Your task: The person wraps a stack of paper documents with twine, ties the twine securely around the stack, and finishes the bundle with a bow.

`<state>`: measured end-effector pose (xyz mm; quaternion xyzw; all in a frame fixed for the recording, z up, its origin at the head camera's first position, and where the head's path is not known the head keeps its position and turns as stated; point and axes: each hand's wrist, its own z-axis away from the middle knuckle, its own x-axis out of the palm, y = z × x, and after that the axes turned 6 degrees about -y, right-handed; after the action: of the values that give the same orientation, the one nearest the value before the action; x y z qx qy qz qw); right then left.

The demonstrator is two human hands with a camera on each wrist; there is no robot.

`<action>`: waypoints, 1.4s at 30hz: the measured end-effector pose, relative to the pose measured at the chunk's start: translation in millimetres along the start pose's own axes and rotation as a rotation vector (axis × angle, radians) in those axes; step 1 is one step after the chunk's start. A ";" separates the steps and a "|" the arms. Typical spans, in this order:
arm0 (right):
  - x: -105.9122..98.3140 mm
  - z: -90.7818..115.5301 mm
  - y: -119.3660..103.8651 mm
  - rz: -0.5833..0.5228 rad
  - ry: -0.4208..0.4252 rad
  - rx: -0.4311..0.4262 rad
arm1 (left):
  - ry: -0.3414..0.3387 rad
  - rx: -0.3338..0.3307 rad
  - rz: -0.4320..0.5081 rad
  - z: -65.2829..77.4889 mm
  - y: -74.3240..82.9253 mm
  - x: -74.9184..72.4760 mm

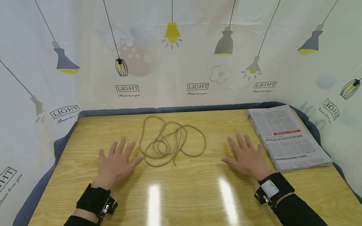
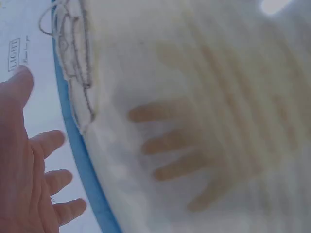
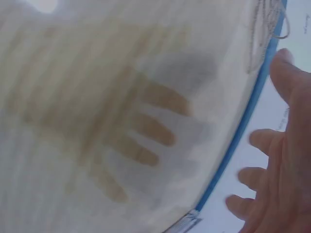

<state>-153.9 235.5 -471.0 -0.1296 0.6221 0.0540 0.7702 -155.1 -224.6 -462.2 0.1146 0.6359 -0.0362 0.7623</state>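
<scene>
A long thin tan rope [image 1: 178,141] lies in loose, overlapping loops on the wooden table, around the back middle. My left hand [image 1: 115,165] is just left of the rope, fingers spread, its thumb close to the outer loop. To the right of the rope, my right hand [image 1: 247,157] has its fingers spread too, holding nothing. Both wrist views show a gap between palm and table: the left hand [image 2: 24,145] and the right hand [image 3: 282,155] hover above blurred reflections. Part of the rope [image 2: 77,63] shows near the table edge in the left wrist view.
A stack of newspapers [image 1: 288,144] lies at the table's right side, near the right hand. The wooden table [image 1: 192,202] has a dark blue border [image 1: 168,109] behind it. A white curtain [image 1: 150,11] printed with lamps surrounds its back and sides.
</scene>
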 end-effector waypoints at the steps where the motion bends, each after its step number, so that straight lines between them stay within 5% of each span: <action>1: -3.0 0.0 -1.3 -0.012 -0.011 -0.013 | -0.003 0.009 0.001 -1.1 0.6 -2.9; 17: -38.4 -12.7 -37.2 -0.026 -0.035 -0.174 | -0.088 0.137 0.033 -19.3 31.3 -41.7; 28: -10.5 -48.2 -66.3 -0.165 -0.055 -0.174 | -0.050 0.237 0.013 -36.8 52.8 -26.8; 42: 7.3 -57.3 -88.1 -0.113 -0.024 -0.258 | 0.010 0.262 0.060 -41.4 65.7 -1.6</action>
<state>-184.8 135.0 -477.4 -0.2618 0.5926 0.0917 0.7562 -182.0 -151.9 -459.0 0.2323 0.6258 -0.0955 0.7384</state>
